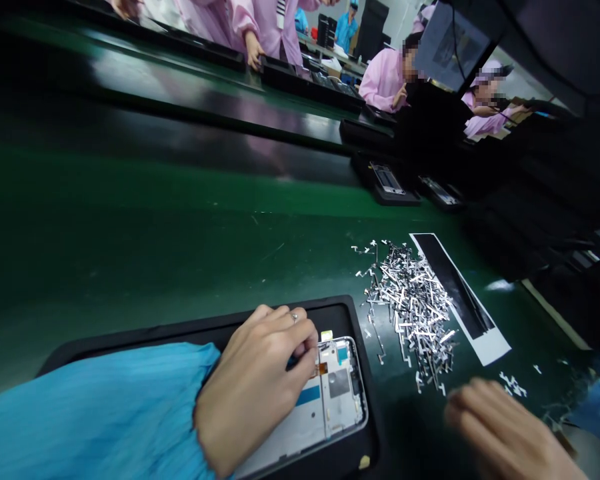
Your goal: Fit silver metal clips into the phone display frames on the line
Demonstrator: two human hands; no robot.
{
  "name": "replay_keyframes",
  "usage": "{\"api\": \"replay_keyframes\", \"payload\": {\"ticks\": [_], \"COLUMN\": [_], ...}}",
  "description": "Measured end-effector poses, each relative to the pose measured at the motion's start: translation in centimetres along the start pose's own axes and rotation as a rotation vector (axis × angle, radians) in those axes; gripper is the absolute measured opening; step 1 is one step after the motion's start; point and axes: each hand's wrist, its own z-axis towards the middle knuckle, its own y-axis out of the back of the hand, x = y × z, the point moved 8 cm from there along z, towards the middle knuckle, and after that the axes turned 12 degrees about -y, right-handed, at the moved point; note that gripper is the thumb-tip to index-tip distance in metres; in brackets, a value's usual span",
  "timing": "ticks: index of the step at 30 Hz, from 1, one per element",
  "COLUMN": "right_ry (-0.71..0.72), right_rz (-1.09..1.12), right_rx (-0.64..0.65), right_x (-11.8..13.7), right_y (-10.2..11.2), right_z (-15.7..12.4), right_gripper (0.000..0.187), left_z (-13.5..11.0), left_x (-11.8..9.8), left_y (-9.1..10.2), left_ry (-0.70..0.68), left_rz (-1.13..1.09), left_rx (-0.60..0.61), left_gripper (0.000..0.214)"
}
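Observation:
My left hand [260, 380], in a blue sleeve, lies on a white phone frame [333, 397] seated in a black tray [345, 313]. Its fingers are curled and pressed down on the frame's upper left part. My right hand [500, 427] is blurred near the bottom right, just below a heap of small silver metal strips [413, 303] on the green belt. Its fingers look curled together; whether they hold a strip is unclear.
A black-and-white strip of backing paper [460, 293] lies right of the heap. More black trays with phone frames [387, 180] sit further along the belt. People in pink coats [385, 80] work at the far side. A dark fixture [555, 200] overhangs the right.

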Motion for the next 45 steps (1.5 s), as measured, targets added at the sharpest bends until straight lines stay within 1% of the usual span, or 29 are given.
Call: {"api": "replay_keyframes", "payload": {"ticks": [1,2,3,5,6,8,9,11,13,15,17,21,24,29,34,40,45], "right_ry": [-0.078,-0.130,-0.156,-0.180,-0.181,-0.128,-0.078,0.006,0.052,0.066,0.070,0.076,0.087,0.080,0.102,0.077,0.068], "right_rz": [-0.074,-0.101,-0.076,0.013,0.047,0.073,0.056,-0.004,-0.061,-0.081,-0.073,-0.067,-0.086,-0.112,-0.105,-0.077,-0.067], "right_rx": [-0.094,-0.135,-0.127,-0.069,-0.078,-0.115,-0.143,-0.193,-0.213,-0.207,-0.217,-0.280,-0.290,-0.248,-0.261,-0.280,-0.282], "right_x": [-0.4,-0.5,-0.2,0.8,1.4,3.0,3.8,4.9,5.2,5.1,4.9,5.0,5.3,5.3,5.4,5.3,5.1], "right_y": [0.4,0.5,0.2,-1.1,-1.6,-2.8,-3.4,-4.6,-5.7,-6.3,-6.4,-5.9,-5.8,-6.3,-6.4,-6.3,-6.4], "right_z": [0.0,0.1,0.6,2.0,2.9,4.4,4.8,5.1,4.8,4.4,4.1,4.2,4.4,4.4,4.3,4.4,4.3], "right_gripper": [0.027,0.023,0.023,0.023,0.024,0.027,0.029,0.032,0.032,0.031,0.030,0.029,0.027,0.027,0.025,0.026,0.025], "left_z": [0.0,0.1,0.1,0.1,0.2,0.2,0.2,0.3,0.4,0.6,0.8,1.2,1.2,0.8,1.0,1.1,1.1], "left_x": [0.0,0.1,0.1,0.1,0.1,0.0,0.0,-0.1,-0.1,-0.2,-0.3,-0.4,-0.7,-1.1,-1.3,-1.1,-0.9], "left_y": [-0.1,-0.2,-0.3,-0.5,-0.6,-0.6,-0.7,-0.8,-0.9,-1.0,-1.0,-1.1,-0.9,-0.7,-0.5,-0.4,-0.7], "left_ry": [-0.005,-0.009,-0.013,-0.019,-0.022,-0.019,-0.016,-0.012,-0.008,-0.011,-0.018,-0.023,-0.061,-0.104,-0.141,-0.118,-0.080], "left_rz": [0.008,0.019,0.028,0.043,0.047,0.056,0.061,0.077,0.093,0.103,0.110,0.136,0.157,0.187,0.198,0.201,0.171], "left_rx": [0.004,0.008,0.016,0.030,0.037,0.054,0.068,0.099,0.132,0.150,0.170,0.207,0.176,0.117,0.110,0.112,0.170], "left_gripper": [0.023,0.024,0.024,0.024,0.024,0.025,0.025,0.026,0.025,0.024,0.023,0.024,0.025,0.023,0.021,0.023,0.023]}}
